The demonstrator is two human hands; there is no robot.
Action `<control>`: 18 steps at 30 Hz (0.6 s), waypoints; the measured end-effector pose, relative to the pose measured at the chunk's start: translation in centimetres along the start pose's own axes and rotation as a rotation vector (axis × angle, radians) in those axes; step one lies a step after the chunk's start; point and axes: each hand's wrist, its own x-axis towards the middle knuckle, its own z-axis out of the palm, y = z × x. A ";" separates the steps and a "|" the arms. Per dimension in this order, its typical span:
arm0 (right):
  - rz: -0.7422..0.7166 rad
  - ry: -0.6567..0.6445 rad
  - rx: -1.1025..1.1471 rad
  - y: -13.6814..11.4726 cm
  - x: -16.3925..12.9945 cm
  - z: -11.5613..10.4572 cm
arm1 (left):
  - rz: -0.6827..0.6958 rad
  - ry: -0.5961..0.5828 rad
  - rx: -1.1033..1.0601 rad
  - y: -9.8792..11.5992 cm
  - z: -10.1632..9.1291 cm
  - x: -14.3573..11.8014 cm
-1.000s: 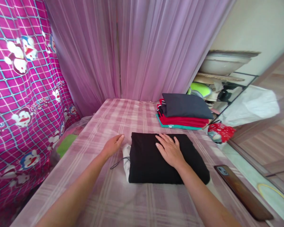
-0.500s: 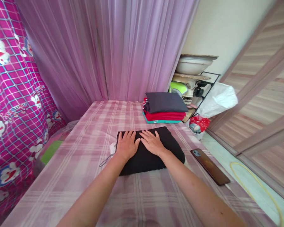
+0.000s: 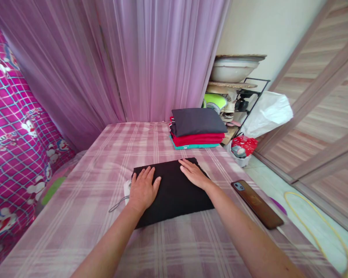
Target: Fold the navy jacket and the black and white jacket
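A folded black garment lies flat on the plaid tablecloth in front of me. My left hand rests palm down on its left part, fingers spread. On its upper right part lies my right hand, flat with the fingers stretched out. A white tag-like piece and a thin dark cord stick out from under the garment's left edge. Beyond it stands a stack of folded clothes: dark grey on top, red below, teal at the bottom.
A brown phone with a white cable lies near the table's right edge. Behind the stack, a black rack holds a white basin and shoes. Purple curtains hang at the back. A yellow cord lies on the floor.
My hands have moved apart, the left one leftward and toward me, the right one slightly to the right. The garment now looks flatter and sits further left in view; the camera has shifted slightly.
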 end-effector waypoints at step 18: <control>0.035 0.376 -0.120 0.9 -1.5 -1.5 | -0.031 0.036 -0.095 -4.0 -1.6 0.4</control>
